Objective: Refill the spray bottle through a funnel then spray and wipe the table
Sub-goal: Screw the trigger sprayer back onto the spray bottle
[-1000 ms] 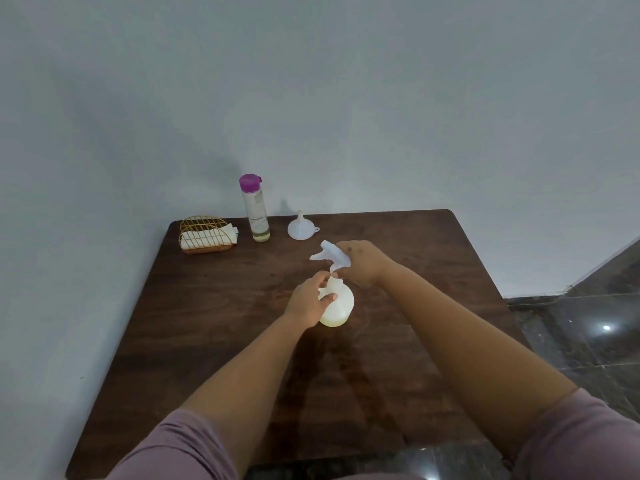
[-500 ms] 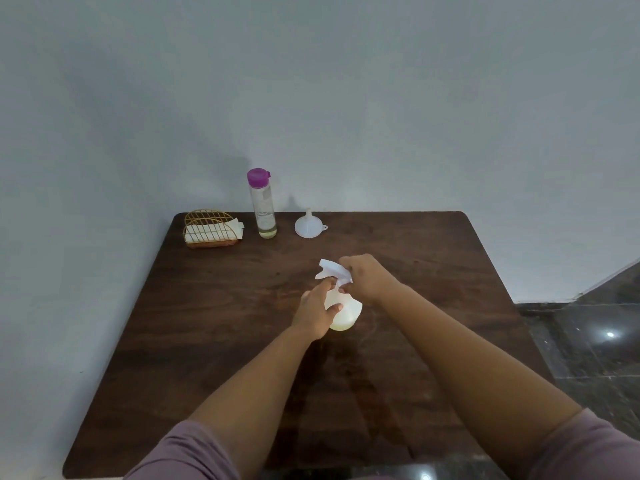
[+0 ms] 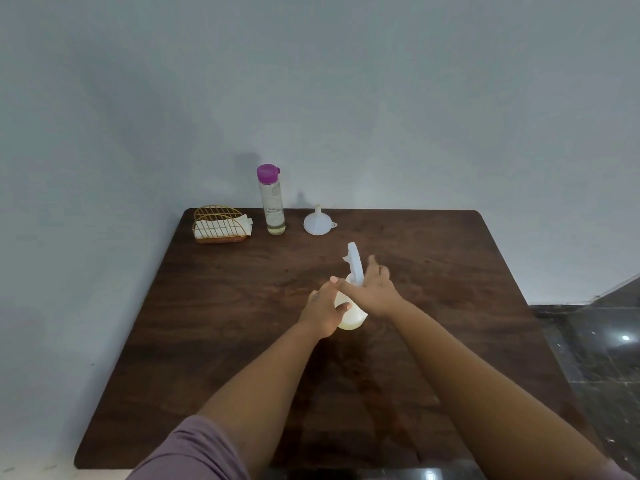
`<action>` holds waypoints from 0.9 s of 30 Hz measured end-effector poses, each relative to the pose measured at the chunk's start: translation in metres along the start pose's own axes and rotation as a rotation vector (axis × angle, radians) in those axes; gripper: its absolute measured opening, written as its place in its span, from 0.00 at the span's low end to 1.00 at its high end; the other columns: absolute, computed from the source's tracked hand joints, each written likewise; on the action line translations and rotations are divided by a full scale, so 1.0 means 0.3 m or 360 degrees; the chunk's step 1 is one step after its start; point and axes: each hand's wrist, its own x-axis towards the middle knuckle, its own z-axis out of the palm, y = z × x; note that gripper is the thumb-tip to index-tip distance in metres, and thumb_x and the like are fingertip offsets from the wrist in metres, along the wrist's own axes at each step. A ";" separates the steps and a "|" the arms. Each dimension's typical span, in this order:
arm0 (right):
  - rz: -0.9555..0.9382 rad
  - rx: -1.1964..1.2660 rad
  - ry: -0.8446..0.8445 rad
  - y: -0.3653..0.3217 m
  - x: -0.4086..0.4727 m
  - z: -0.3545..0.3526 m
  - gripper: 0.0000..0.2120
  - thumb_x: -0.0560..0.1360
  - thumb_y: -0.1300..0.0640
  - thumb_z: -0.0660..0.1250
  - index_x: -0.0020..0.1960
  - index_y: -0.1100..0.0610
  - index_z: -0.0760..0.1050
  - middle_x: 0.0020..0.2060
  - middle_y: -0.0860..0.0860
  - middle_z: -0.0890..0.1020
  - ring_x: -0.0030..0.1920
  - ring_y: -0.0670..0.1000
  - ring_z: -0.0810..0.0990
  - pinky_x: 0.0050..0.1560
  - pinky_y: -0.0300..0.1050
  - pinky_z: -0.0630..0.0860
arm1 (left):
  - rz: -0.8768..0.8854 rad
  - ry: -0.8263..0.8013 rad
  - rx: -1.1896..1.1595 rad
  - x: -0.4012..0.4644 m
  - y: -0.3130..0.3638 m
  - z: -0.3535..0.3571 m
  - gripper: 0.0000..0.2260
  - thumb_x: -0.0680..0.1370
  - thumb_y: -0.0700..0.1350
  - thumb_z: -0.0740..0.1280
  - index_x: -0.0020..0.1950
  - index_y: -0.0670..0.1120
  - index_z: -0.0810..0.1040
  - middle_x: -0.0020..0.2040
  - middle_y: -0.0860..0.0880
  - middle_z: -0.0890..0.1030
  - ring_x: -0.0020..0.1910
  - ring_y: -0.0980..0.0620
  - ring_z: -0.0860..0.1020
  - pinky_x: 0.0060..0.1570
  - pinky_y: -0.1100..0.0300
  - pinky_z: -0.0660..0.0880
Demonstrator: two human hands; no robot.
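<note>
Left hand (image 3: 322,311) grips the spray bottle (image 3: 354,322) body; right hand (image 3: 375,292) at its neck, grip unclear; pale liquid low inside.

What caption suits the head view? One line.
Left hand holds the spray bottle on the table; right hand touches its neck.

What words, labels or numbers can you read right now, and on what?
No text reads clearly.
Clear bottle with the purple cap: pale print on its side, too blurred to read.
Spray bottle, funnel, napkin holder: no text shows.
</note>
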 end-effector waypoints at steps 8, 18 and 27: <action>-0.1018 -0.1243 -0.0062 -0.032 -0.015 -0.174 0.36 0.74 0.61 0.64 0.77 0.42 0.55 0.78 0.46 0.50 0.78 0.52 0.41 0.74 0.58 0.49 | 0.0014 -0.0007 0.0109 -0.001 0.015 -0.019 0.25 0.81 0.48 0.63 0.77 0.50 0.60 0.76 0.50 0.64 0.74 0.43 0.62 0.70 0.47 0.62; -0.0787 -0.1987 0.0136 -0.128 0.031 -0.187 0.20 0.76 0.38 0.61 0.50 0.53 0.80 0.71 0.63 0.66 0.73 0.64 0.57 0.71 0.63 0.53 | -0.0037 -0.0033 0.0155 -0.005 0.025 -0.022 0.24 0.81 0.48 0.63 0.76 0.50 0.61 0.75 0.51 0.64 0.74 0.42 0.61 0.70 0.46 0.63; -0.0076 -0.0677 -0.0432 -0.140 -0.007 -0.181 0.20 0.82 0.53 0.54 0.47 0.66 0.79 0.24 0.52 0.74 0.26 0.48 0.74 0.36 0.42 0.72 | -0.0055 -0.0006 0.0176 -0.019 0.032 -0.014 0.25 0.81 0.46 0.63 0.76 0.53 0.59 0.74 0.50 0.66 0.73 0.45 0.65 0.70 0.46 0.67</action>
